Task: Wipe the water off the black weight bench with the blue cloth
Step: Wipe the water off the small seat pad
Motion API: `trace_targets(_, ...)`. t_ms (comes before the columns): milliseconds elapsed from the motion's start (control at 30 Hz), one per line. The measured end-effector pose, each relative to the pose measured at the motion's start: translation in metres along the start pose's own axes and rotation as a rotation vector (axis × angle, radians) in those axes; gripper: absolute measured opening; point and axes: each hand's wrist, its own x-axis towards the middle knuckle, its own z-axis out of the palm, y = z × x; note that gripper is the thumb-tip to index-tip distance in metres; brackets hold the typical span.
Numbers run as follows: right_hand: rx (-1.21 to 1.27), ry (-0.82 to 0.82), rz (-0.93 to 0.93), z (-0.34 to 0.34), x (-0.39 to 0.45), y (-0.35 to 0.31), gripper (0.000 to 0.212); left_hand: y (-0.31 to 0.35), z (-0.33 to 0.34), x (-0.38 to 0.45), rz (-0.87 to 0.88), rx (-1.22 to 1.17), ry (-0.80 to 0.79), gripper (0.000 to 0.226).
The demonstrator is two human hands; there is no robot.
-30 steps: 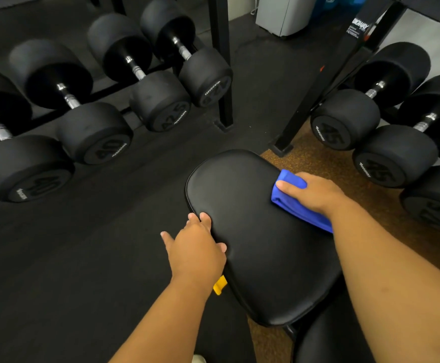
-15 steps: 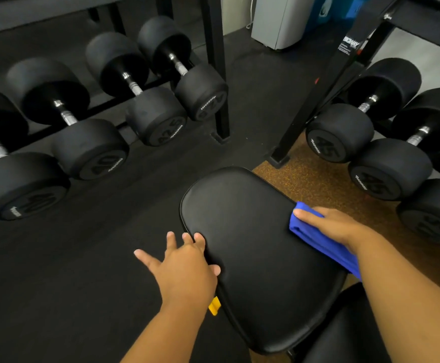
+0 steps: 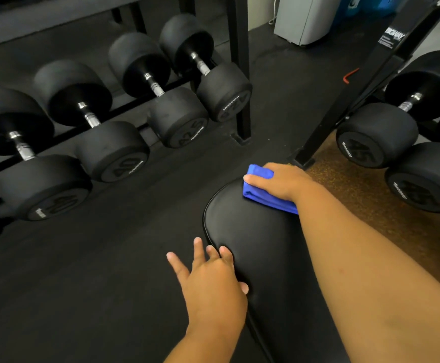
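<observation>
The black weight bench [image 3: 263,231] fills the lower middle, its rounded pad end pointing away from me. A folded blue cloth [image 3: 259,188] lies on the far end of the pad, pressed flat under my right hand [image 3: 283,180], whose fingers hold it down. My left hand [image 3: 211,279] rests on the pad's left edge with fingers spread and the thumb on top of the pad, holding nothing. My right forearm hides the right side of the pad. No water drops are visible on the shiny surface.
A rack of black dumbbells [image 3: 109,127] lines the left, another set of dumbbells [image 3: 396,142] the right. Black rack posts [image 3: 239,74] stand beyond the bench. A white appliance [image 3: 302,17] sits at the back. Black rubber floor [image 3: 82,284] lies left, brown flooring [image 3: 344,184] right.
My right hand has slid the blue cloth from the pad's right edge up to its far end. The left hand stayed on the left edge. My view has tipped so the bench sits lower.
</observation>
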Motion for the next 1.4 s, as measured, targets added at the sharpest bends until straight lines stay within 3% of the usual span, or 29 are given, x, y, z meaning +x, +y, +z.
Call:
trace_targets(167,-0.222,0.035,-0.108,0.009,-0.003,-0.036,0.077,-0.001,0.001,0.000,0.030,-0.104,0.006,0.070)
trace_targets(467,-0.507,-0.092,-0.318,0.029,-0.018,-0.079,0.079,0.003,0.011,-0.010,-0.024,-0.402,-0.001,0.072)
trace_targets(567,-0.450,-0.076,-0.224,0.020,-0.008,-0.075,0.086,-0.004,0.013,-0.011,-0.016,-0.467,0.008,0.074)
trace_targets(700,-0.445,-0.119,-0.004,0.015,0.012,-0.077,0.122,-0.002,0.014,-0.012,-0.021,-0.478,-0.009,0.077)
trace_targets(767,-0.512,-0.189,-0.016,0.022,0.008,-0.097,0.115,0.000,0.016,-0.011,-0.010,-0.483,-0.005,0.079)
trace_targets(833,-0.641,-0.225,-0.098,0.035,-0.005,-0.125,0.089,-0.002,0.016,-0.011,-0.024,-0.553,-0.013,0.075)
trace_targets(933,-0.911,-0.364,-0.279,0.079,-0.036,-0.163,0.054,-0.006,0.009,-0.014,-0.114,-0.928,-0.036,0.039)
trace_targets(1000,-1.094,-0.440,-0.375,0.101,-0.051,-0.169,0.042,-0.006,0.009,-0.018,-0.121,-1.087,-0.022,0.029)
trace_targets(1100,-1.069,-0.343,-0.396,0.092,-0.046,-0.159,0.053,-0.007,0.007,-0.018,-0.054,-0.688,0.000,0.016)
trace_targets(1167,-0.934,-0.232,-0.326,0.071,-0.036,-0.152,0.062,-0.007,0.012,-0.015,-0.011,-0.618,-0.022,0.053)
trace_targets(1233,-0.865,-0.196,-0.232,0.059,-0.030,-0.146,0.070,-0.009,0.016,-0.019,-0.018,-0.607,-0.031,0.071)
trace_targets(1300,-0.894,-0.199,-0.226,0.061,-0.032,-0.142,0.072,-0.015,0.025,-0.024,-0.052,-0.657,0.076,0.064)
trace_targets(1400,-1.017,-0.144,-0.388,0.075,-0.049,-0.134,0.063,-0.034,0.036,-0.035,-0.142,-0.754,0.290,0.038)
